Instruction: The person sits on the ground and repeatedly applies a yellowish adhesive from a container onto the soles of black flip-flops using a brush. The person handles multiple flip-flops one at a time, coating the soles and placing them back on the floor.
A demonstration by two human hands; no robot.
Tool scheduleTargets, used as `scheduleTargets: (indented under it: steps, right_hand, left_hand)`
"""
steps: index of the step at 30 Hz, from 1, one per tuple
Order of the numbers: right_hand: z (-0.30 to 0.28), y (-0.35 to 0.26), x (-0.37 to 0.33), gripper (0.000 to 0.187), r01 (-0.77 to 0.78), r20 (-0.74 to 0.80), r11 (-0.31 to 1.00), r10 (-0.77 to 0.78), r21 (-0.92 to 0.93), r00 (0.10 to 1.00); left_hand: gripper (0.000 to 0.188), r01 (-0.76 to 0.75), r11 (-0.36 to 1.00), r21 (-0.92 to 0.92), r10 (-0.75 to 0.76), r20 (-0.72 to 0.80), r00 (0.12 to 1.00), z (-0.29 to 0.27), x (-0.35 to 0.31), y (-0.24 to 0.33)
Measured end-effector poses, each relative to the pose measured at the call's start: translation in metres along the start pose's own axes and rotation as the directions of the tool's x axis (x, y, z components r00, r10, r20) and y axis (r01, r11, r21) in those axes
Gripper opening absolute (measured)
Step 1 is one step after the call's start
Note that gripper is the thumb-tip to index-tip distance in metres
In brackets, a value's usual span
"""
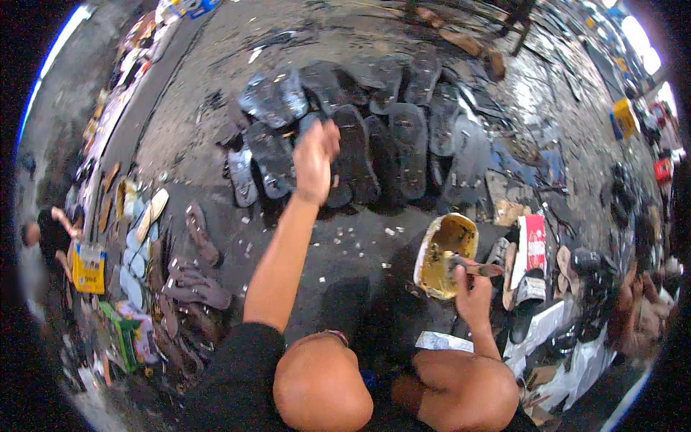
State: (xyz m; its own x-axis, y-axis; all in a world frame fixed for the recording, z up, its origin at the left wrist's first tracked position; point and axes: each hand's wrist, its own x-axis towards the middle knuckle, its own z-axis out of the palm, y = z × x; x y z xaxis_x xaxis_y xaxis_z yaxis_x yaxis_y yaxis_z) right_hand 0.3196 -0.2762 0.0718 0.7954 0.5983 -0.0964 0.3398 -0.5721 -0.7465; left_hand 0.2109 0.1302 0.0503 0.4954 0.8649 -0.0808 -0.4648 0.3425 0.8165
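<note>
My left hand reaches over the rows of dark shoe soles laid on the floor ahead. Its fingers are curled and partly blurred; whatever they may hold is hidden. Just beyond the fingers a bluish-black sole shows in part. My right hand grips a brush with a brownish handle, its head over the near part of a whitish tub. Yellowish-brown paste, probably glue, coats the inside of the tub.
Loose sandals lie in a pile at the left, by a yellow container. On the right are a red-and-white box and assorted shoe parts. Small white scraps dot the floor. Other people sit at the far left and right edge.
</note>
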Motion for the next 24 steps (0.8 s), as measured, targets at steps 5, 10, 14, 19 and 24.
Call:
scheduleTargets:
  steps: [5, 10, 14, 19, 24]
  right_hand:
    - [0.043, -0.004, 0.016, 0.023, 0.19, -0.235, 0.952, -0.247, -0.24, 0.94]
    - [0.017, -0.023, 0.012, 0.027, 0.146, -0.302, 0.985, -0.168, -0.095, 0.939]
    - [0.005, -0.011, -0.017, 0.029, 0.034, 0.391, 0.872, 0.183, -0.488, 0.902]
    - [-0.02, -0.03, -0.035, 0.037, 0.041, 0.458, 0.768, 0.336, -0.639, 0.823]
    - [-0.034, -0.019, -0.03, 0.036, -0.503, 0.516, 0.812, 0.308, 0.295, 0.799]
  left_hand:
    - [0.032, 0.172, 0.906, 0.388, -0.039, -0.327, 0.944, -0.13, -0.194, 0.015]
    - [0.038, 0.114, 0.757, 0.644, 0.32, -0.516, 0.795, -0.226, -0.168, 0.068]
    - [0.055, 0.34, 0.402, 0.85, 0.583, -0.524, 0.621, -0.388, -0.139, 0.146]
    - [0.039, 0.238, 0.549, 0.802, 0.388, -0.496, 0.777, -0.329, -0.154, 0.141]
    - [0.048, 0.207, 0.594, 0.778, -0.228, -0.084, 0.97, -0.126, -0.265, 0.038]
